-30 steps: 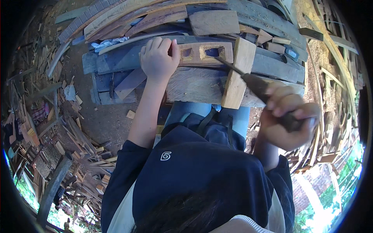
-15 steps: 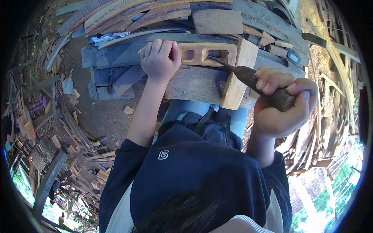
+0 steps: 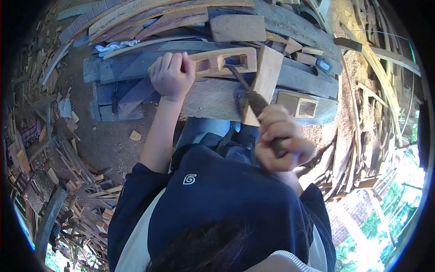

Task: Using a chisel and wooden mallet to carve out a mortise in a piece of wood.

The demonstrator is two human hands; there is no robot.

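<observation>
My left hand (image 3: 173, 76) is closed over the left end of a pale wood block (image 3: 215, 63) with two rectangular holes cut in it. In my right hand (image 3: 283, 138), somewhat blurred, is a chisel (image 3: 257, 103) with a dark wooden handle. Its thin blade slants away from me, and the tip meets the near edge of the right-hand hole. A second pale wood piece (image 3: 268, 68) lies crosswise against the right end of the holed block, under the chisel. The base beneath is a thick grey timber (image 3: 213, 97).
To the right sits another block (image 3: 288, 103) with a squarish hole. Planks and offcuts (image 3: 238, 28) are piled along the far side, with a crumpled pale cloth (image 3: 117, 46) at far left. Scrap wood (image 3: 102, 192) litters the ground on the left.
My right hand has swung left and nearer my body, bringing the chisel handle with it, so the blade slants more toward me. My left hand keeps its hold on the block.
</observation>
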